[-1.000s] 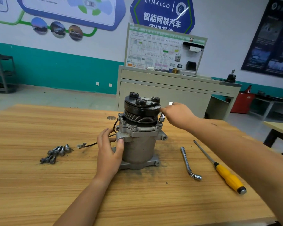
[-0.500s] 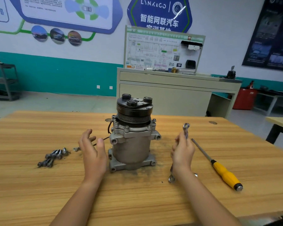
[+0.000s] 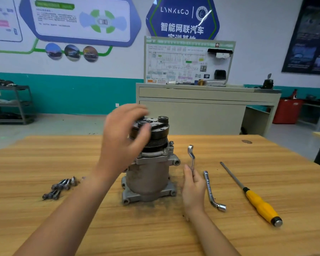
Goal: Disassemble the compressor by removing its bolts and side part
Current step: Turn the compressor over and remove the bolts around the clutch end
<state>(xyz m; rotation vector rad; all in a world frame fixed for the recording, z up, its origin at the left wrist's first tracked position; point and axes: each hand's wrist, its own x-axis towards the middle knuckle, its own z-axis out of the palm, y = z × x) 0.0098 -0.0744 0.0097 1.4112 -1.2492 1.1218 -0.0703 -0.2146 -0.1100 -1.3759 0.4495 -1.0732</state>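
The compressor (image 3: 151, 174) stands upright in the middle of the wooden table (image 3: 266, 182), its black pulley (image 3: 158, 137) on top. My left hand (image 3: 124, 139), blurred by motion, is raised at the pulley's left side with fingers spread and curved toward it; whether it touches is unclear. My right hand (image 3: 193, 189) grips a small bent wrench (image 3: 191, 156) upright, just right of the compressor body. Several removed bolts (image 3: 60, 187) lie in a pile to the left.
An L-shaped socket wrench (image 3: 211, 193) lies right of my right hand. A yellow-handled screwdriver (image 3: 255, 198) lies further right. A beige cabinet (image 3: 201, 109) with a training board stands behind the table.
My left hand rose from beside the compressor's base up to the pulley. My right hand, which picked up the small wrench earlier, still holds it upright beside the compressor.
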